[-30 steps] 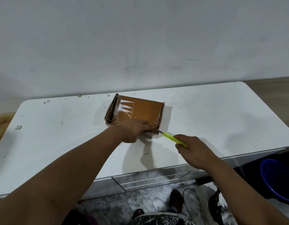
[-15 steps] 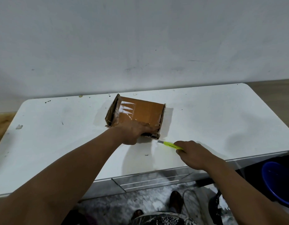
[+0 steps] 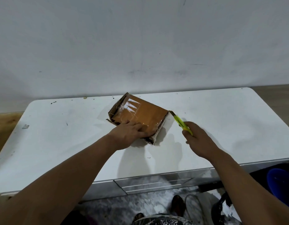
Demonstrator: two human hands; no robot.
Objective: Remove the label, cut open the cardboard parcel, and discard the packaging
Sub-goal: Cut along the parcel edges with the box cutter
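My left hand (image 3: pixel 127 135) is pressing flat, fingers spread, on the near edge of the cardboard parcel (image 3: pixel 140 114) lying mid-tabletop (image 3: pixel 59 143). My right hand (image 3: pixel 200 140) is gripping a yellow cutter (image 3: pixel 182 124), its tip touching the parcel's far right corner.

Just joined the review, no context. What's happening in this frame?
A person is cutting open a taped cardboard parcel on a white table. The left hand presses its near edge down. The right hand holds a yellow utility knife, blade tip at the parcel's far right corner. The parcel looks closed.
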